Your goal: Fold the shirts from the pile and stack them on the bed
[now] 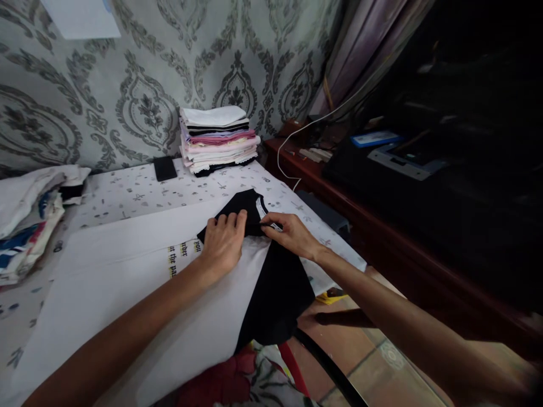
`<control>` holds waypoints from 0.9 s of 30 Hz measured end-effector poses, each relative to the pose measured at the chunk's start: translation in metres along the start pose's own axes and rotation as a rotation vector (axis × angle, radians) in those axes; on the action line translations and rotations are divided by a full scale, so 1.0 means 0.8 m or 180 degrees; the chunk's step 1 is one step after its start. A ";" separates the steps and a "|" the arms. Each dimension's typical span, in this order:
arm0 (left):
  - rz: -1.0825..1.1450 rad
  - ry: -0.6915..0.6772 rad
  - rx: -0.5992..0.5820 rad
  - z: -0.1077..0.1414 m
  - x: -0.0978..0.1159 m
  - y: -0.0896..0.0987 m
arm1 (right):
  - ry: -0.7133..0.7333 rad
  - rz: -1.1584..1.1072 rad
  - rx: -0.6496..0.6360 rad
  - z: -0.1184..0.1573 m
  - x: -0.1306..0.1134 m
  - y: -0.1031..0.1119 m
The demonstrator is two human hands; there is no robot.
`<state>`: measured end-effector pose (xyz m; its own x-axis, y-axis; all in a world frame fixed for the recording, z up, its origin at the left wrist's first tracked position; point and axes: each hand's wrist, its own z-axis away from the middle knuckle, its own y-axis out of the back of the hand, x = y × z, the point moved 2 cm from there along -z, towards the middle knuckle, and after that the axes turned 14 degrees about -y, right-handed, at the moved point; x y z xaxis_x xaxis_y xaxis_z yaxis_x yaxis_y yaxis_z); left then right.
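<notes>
A white T-shirt (127,265) with black sleeves lies spread sideways on the bed or table surface, dark lettering across its front. One black sleeve (278,294) hangs toward the near edge; the other is partly folded by the collar. My left hand (224,240) rests on the shirt beside the collar, fingers curled over the black fabric and closed on it. At the neckline, my right hand (288,232) pinches the black collar between thumb and fingers, close to a white strip inside the neck.
A stack of folded clothes (218,138) stands against the patterned wall, with a black phone-like object (164,168) beside it. More clothes (34,220) are piled at the left. A wooden cabinet (314,175) with a white cable (282,147) borders the right side; tiled floor (356,345) shows below.
</notes>
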<state>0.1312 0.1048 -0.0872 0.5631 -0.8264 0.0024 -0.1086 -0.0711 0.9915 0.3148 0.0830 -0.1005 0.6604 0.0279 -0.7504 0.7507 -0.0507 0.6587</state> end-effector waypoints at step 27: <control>0.0455 -0.0391 -0.0238 0.087 -0.054 -0.060 | 0.0708 0.1420 -0.0293 0.004 0.014 -0.076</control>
<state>0.0552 0.1049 -0.1439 0.4418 -0.8873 0.1327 -0.1165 0.0899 0.9891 0.2769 0.0835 -0.1491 0.8979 0.2361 -0.3716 0.3864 -0.0182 0.9221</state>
